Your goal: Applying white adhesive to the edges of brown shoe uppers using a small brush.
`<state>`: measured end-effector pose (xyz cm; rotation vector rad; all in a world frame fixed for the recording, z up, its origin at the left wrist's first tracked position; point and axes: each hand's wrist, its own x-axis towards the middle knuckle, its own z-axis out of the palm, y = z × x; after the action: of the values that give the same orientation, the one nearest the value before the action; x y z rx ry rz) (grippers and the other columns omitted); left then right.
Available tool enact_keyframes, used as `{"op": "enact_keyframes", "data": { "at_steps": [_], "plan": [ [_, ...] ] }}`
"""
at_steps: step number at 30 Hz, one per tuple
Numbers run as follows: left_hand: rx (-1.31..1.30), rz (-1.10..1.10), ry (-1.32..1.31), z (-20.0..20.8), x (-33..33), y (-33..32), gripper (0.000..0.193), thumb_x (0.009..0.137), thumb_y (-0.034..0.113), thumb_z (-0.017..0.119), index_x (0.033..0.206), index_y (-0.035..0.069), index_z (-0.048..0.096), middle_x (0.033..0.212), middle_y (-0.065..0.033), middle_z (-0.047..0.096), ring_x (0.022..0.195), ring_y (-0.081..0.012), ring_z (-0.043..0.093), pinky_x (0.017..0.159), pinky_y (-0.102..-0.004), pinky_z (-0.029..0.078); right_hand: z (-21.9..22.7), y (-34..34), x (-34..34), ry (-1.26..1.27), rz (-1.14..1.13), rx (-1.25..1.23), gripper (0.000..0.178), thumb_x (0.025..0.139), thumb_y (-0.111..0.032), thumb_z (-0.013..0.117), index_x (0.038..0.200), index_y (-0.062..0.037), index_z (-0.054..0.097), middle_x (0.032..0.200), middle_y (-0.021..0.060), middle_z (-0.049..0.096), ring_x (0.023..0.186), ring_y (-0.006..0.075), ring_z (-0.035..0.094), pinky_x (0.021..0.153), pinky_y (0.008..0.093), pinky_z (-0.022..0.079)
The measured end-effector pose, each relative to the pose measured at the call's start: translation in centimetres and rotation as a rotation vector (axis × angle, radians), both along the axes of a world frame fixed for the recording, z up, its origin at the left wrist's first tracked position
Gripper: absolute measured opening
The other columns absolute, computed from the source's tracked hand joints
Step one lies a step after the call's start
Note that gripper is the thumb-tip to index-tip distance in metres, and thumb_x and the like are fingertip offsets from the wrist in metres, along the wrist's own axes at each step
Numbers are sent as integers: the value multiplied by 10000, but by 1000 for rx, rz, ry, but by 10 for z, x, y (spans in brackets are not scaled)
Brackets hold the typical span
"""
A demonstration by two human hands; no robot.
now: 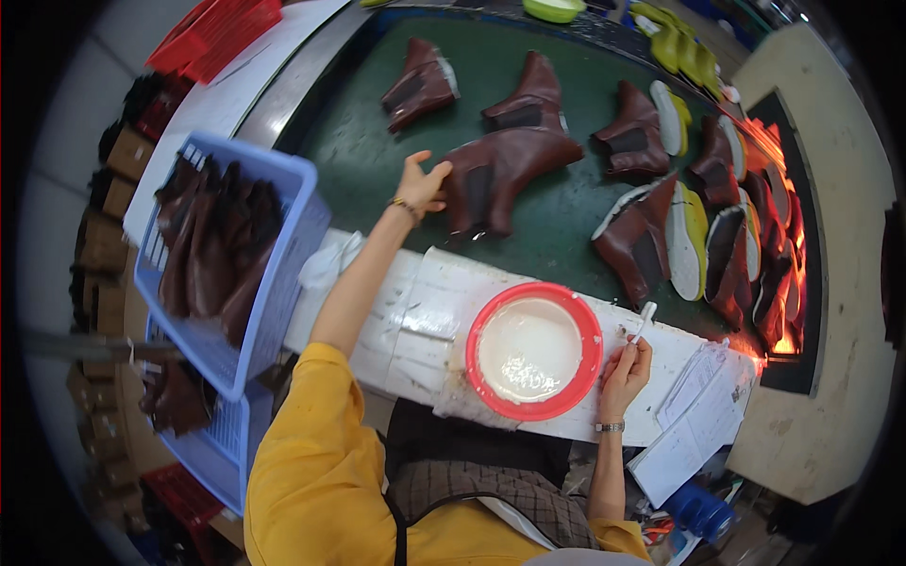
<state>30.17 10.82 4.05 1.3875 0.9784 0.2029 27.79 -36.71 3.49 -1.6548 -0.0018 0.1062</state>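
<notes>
My left hand (422, 186) reaches forward over the green surface and holds a brown ankle boot (505, 170) by its left edge. Part of the grip is hidden. The boot has a dark side panel, and its toe points right; it overlaps another brown boot (531, 90) behind it. In my right hand (626, 375) is a white-headed brush (645, 323), pinched upright between the fingers. Just left of that hand stands a red bowl (593, 370) with milky white liquid inside.
Several boots and yellow-green soles (694, 241) lie to the right, beside a glowing orange heater opening (785, 335). A blue basket (300, 174) of brown boot uppers stands left. White cloth (330, 259) and papers (694, 415) rest along the white ledge (425, 325).
</notes>
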Motion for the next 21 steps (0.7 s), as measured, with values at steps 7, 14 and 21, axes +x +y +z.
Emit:
{"op": "enact_keyframes", "data": {
  "at_steps": [7, 14, 21],
  "plan": [
    [636, 188, -141, -20, -26, -75, 610, 791, -44, 589, 1376, 60, 452, 1226, -260, 588, 905, -375, 693, 769, -418, 596, 5, 5, -7, -94, -44, -54, 219, 1088, -261, 526, 1157, -64, 593, 700, -53, 489, 474, 4, 360, 386, 196, 260],
    [1334, 478, -455, 150, -271, -111, 209, 927, -21, 627, 1128, 32, 641, 1031, -91, 690, 967, -195, 678, 868, -324, 527, 2, -3, -8, -112, 12, -39, 350, 1094, -295, 513, 1295, -12, 561, 724, -46, 474, 496, 13, 333, 398, 208, 233],
    [1265, 1118, 586, 89, -584, 37, 375, 845, 75, 585, 1215, 80, 651, 1128, -200, 722, 1068, -378, 687, 934, -475, 534, -6, -6, 0, -153, 20, -42, 311, 1085, -310, 536, 1206, -29, 592, 687, -53, 491, 480, 8, 334, 391, 210, 227]
  ]
}}
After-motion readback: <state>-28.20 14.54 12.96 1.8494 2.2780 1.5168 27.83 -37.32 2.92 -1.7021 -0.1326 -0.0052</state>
